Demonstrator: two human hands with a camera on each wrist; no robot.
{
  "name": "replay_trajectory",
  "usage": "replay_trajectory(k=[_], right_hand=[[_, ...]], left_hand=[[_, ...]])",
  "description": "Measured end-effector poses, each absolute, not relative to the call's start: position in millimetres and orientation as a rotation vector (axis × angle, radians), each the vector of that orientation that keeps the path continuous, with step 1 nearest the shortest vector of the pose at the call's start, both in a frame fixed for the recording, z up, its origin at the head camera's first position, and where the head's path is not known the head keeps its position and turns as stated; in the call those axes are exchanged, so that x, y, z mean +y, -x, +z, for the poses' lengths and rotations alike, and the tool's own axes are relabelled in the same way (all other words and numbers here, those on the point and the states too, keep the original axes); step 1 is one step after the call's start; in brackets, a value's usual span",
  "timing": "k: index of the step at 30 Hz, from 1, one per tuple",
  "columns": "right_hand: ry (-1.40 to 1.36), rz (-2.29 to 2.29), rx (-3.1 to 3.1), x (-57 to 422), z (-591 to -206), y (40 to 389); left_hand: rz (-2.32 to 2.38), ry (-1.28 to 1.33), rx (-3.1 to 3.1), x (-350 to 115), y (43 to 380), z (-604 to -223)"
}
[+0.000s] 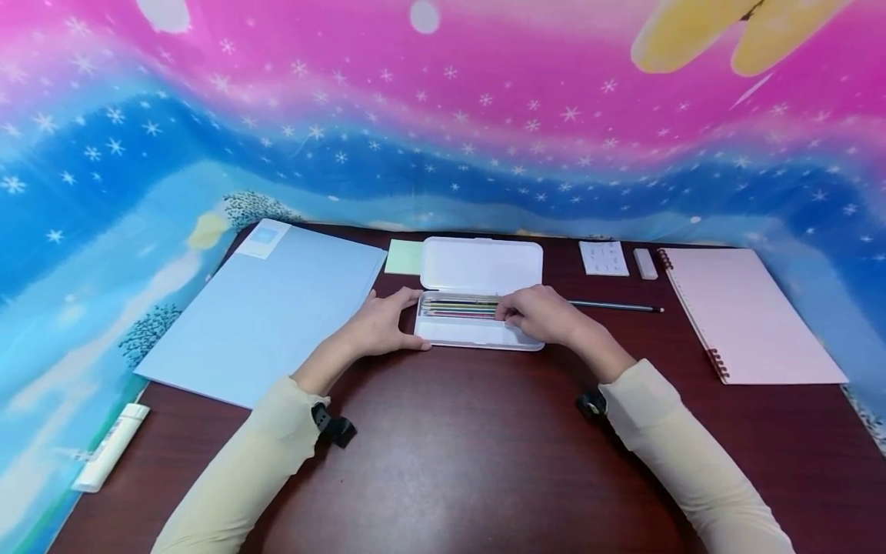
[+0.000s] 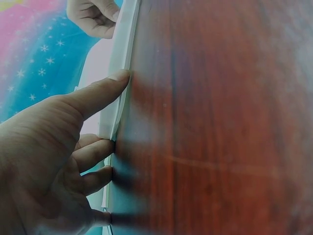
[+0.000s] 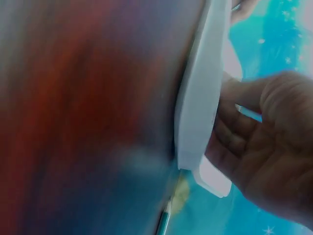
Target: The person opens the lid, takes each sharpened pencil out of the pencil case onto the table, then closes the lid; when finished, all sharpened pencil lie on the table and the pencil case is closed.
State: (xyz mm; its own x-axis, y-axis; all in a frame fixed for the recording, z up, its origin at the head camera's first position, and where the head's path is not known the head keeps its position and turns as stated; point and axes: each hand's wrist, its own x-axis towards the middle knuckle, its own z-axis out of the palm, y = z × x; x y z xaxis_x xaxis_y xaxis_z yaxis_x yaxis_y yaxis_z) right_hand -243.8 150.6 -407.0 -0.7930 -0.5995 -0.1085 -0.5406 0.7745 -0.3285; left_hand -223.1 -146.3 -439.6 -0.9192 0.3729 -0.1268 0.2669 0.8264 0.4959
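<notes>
An opened white pencil case lies on the table, its lid laid back behind it. Several colored pencils are in its rear compartment. My left hand holds the case's left end, the thumb on the front edge and the fingers around the side. Over the right part of the case is my right hand, its fingers curled at the pencils' right ends; the fingertips are partly hidden. In the right wrist view, the case's side wall covers part of this grip. A dark pencil lies on the table right of the case.
A light blue folder lies at left, a green paper pad beside the lid. Toward the right are a small printed card, a white eraser and a pink spiral notebook. A white glue stick sits near the left edge.
</notes>
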Motion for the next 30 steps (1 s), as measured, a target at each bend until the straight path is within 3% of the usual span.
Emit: replay_trajectory(k=[30], right_hand=[[0.864, -0.336, 2.816, 145.2, -403.0, 244.0]], left_hand=[[0.727, -0.5, 2.787, -146.8, 222.9, -439.2]])
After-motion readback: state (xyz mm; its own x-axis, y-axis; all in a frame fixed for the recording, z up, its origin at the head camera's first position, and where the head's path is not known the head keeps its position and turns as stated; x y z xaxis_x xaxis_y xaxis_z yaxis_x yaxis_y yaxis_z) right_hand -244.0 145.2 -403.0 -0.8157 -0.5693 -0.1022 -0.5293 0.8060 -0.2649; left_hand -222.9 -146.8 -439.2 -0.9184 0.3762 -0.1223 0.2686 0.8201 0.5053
